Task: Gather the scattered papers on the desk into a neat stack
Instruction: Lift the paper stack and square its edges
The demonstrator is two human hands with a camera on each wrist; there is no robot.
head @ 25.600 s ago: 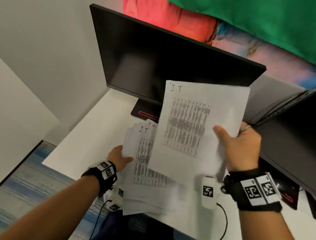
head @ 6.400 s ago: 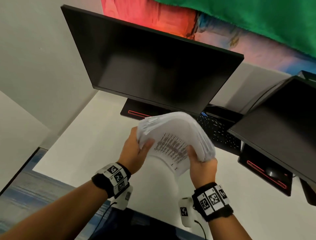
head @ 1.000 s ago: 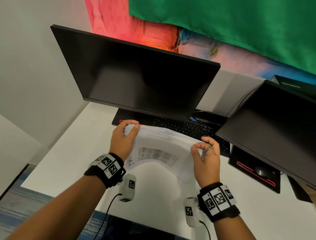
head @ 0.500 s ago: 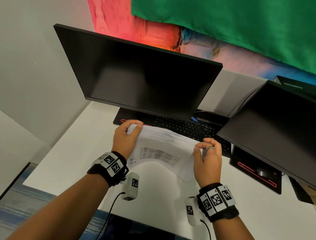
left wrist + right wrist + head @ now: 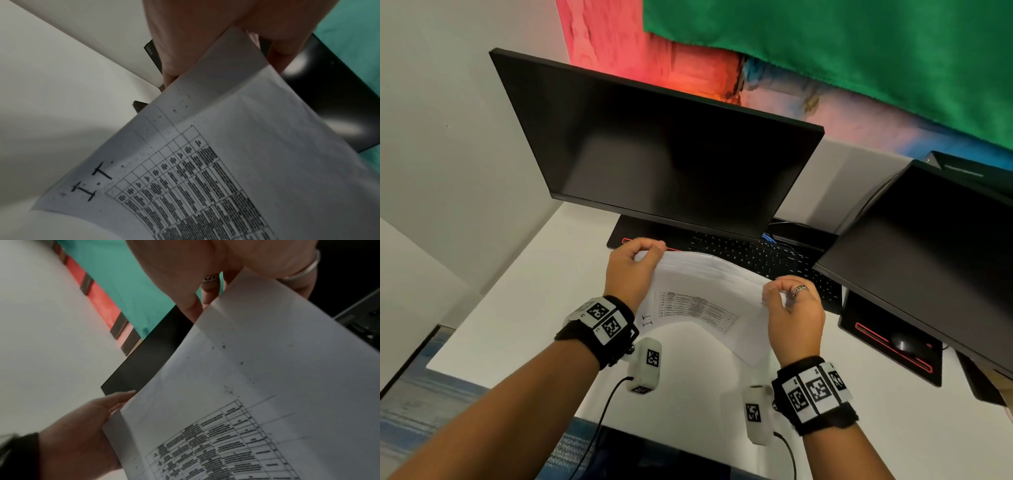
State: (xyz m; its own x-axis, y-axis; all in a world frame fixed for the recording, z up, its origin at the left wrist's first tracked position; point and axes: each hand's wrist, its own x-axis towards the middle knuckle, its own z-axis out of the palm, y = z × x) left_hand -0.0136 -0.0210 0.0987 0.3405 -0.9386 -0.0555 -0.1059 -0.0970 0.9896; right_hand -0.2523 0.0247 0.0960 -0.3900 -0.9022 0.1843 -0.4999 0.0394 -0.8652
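A thick stack of printed papers (image 5: 702, 294) stands on edge over the white desk (image 5: 524, 308), bowed toward me, with a table and "I.T" on the facing sheet. My left hand (image 5: 633, 270) grips its left end, fingers curled over the top edge. My right hand (image 5: 791, 308) grips the right end, fingers curled over the top, a ring on one finger. The left wrist view shows the papers (image 5: 205, 162) held between thumb and fingers (image 5: 283, 53). In the right wrist view the papers (image 5: 257, 386) run from my right fingers down to my left hand (image 5: 82, 434).
A black monitor (image 5: 664, 147) stands just behind the stack, its base and a black keyboard (image 5: 756, 253) under it. A second dark monitor (image 5: 928, 246) is at the right, with a mouse (image 5: 902, 342) on a pad below it. The desk's front edge (image 5: 500, 380) is near.
Over the last second both hands have kept hold of the stack in nearly the same place; the fingers have shifted slightly along the top edge.
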